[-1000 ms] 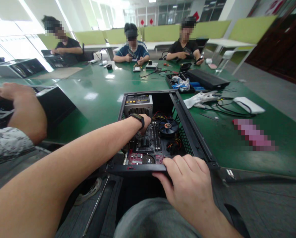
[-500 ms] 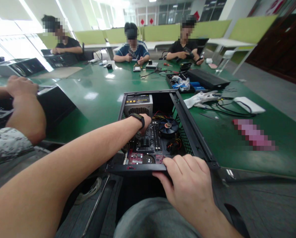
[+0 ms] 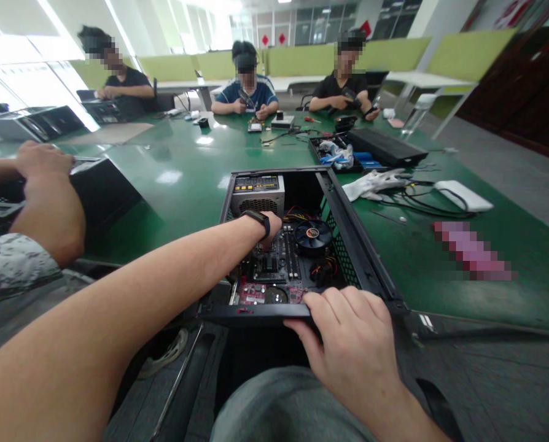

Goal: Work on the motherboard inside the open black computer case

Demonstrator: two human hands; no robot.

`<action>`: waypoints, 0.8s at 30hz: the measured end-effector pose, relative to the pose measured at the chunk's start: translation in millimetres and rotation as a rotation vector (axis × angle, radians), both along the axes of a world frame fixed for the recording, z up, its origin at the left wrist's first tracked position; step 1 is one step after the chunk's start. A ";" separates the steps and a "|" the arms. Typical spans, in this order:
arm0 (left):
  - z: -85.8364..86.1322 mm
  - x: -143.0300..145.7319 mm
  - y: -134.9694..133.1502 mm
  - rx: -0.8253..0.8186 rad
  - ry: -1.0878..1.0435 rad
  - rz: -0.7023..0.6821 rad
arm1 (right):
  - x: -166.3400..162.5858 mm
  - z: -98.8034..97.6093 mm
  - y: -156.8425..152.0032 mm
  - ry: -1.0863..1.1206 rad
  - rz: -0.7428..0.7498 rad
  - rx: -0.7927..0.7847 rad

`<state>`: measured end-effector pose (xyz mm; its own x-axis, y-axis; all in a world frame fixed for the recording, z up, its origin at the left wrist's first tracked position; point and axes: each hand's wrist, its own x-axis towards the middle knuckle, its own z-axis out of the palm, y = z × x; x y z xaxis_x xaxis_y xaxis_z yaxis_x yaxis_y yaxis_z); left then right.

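- computer case [image 3: 370,258], centre frame: near rim [image 3: 268,312] pinched by right hand [image 3: 352,328], lower right
- left hand [image 3: 274,226] held inside, mid-frame; fingers hidden, grip can't be told

Washed-out brightness pours from the left windows [image 3: 14,78], glare spots the green table [image 3: 186,199], and outer edges stretch.

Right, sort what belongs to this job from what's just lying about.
Apparently in the job:
Open black metal computer case, right hand gripping its near edge, left hand inside
Round black fan

Apparently lying about:
White cloth glove
Flat white rectangular object
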<state>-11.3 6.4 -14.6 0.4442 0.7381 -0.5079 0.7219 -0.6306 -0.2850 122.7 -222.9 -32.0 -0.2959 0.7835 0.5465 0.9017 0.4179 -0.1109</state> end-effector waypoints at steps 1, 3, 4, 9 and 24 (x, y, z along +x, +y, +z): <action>-1.3 -0.3 0.5 0.001 -0.006 0.003 | -0.2 -0.2 0.5 0.001 0.001 -0.001; -3.5 -0.9 1.8 -0.003 -0.018 0.007 | -0.6 -0.5 1.3 0.001 0.001 -0.006; -4.2 -1.3 2.5 -0.006 -0.026 0.010 | -0.6 -0.7 1.6 0.000 0.001 -0.009; -1.6 -3.9 3.8 0.023 -0.071 0.028 | -0.2 -1.2 -0.4 0.007 -0.002 0.000; 64.2 -25.4 21.2 0.313 -0.466 0.028 | 25.5 7.2 83.7 -0.074 -0.003 -0.051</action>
